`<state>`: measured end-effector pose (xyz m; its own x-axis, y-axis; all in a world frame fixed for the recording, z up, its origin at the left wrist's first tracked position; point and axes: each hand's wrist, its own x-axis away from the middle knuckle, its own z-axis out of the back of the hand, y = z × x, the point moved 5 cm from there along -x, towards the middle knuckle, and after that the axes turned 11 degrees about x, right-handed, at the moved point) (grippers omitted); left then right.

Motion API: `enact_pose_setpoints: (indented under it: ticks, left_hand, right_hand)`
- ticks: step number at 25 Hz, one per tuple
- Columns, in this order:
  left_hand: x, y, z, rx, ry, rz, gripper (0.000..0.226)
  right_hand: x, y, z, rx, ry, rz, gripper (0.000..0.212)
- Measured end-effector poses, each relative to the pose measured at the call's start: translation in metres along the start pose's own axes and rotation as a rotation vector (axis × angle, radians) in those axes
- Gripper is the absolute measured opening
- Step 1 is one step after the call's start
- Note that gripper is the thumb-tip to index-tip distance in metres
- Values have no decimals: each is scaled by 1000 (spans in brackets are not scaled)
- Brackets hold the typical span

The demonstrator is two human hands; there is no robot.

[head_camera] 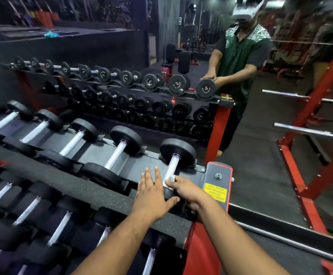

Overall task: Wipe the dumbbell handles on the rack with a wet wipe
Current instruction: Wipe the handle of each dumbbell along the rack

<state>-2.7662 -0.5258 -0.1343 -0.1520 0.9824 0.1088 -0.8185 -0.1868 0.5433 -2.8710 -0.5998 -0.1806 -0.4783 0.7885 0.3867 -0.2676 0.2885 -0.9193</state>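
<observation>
The rightmost dumbbell lies on the top shelf of the rack, its silver handle pointing toward me. My right hand grips the near end of that handle with a white wet wipe wrapped around it under the fingers. My left hand rests flat, fingers straight, on the dumbbell's near black head, which it mostly hides. Several more dumbbells with silver handles line the shelf to the left.
A mirror stands just behind the rack and reflects me and the weights. The rack's red end post carries a yellow sticker. A lower shelf of dumbbells sits below. A red frame with chrome bars shows at right.
</observation>
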Motion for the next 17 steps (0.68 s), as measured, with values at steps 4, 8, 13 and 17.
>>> enact_pose_setpoints:
  ticks: [4, 8, 13, 17]
  left_hand:
    - [0, -1, 0, -3, -15, -13, 121]
    - [-1, -3, 0, 15, -19, -19, 121]
    - [-2, -3, -1, 6, -19, -18, 120]
    - [-2, -3, 1, 26, -19, -7, 121]
  right_hand:
    - [-35, -27, 18, -366, 217, -107, 24]
    - [-49, -19, 17, -459, 295, -164, 38]
    - [-44, -37, 24, -429, 311, -121, 20]
    - [-44, -33, 7, -343, 279, -158, 19]
